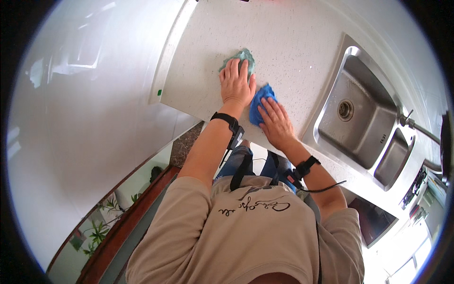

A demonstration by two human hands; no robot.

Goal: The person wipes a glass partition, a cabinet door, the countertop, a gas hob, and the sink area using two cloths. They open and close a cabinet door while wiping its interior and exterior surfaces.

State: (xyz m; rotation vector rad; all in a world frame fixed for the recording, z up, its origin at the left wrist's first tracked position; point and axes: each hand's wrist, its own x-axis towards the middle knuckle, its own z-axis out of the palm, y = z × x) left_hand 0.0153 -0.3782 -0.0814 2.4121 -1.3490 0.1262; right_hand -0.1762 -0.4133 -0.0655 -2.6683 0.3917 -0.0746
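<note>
My left hand (237,85) lies palm down over a crumpled pale green cloth (245,54), holding it against the speckled white countertop (283,35). The cloth shows past my fingertips; the rest is hidden under the palm. To the right and a little nearer to me, my right hand (278,122) holds a folded blue cloth (256,110) to the same surface, its fingers spread over the cloth's right side. The two cloths are apart. Small droplets or specks dot the counter around them.
A stainless steel double-bowl sink (354,110) is set into the counter on the right, with a faucet (408,121) behind it. A glossy white wall panel (78,117) borders the left. One small green piece (159,92) sits on the raised left edge.
</note>
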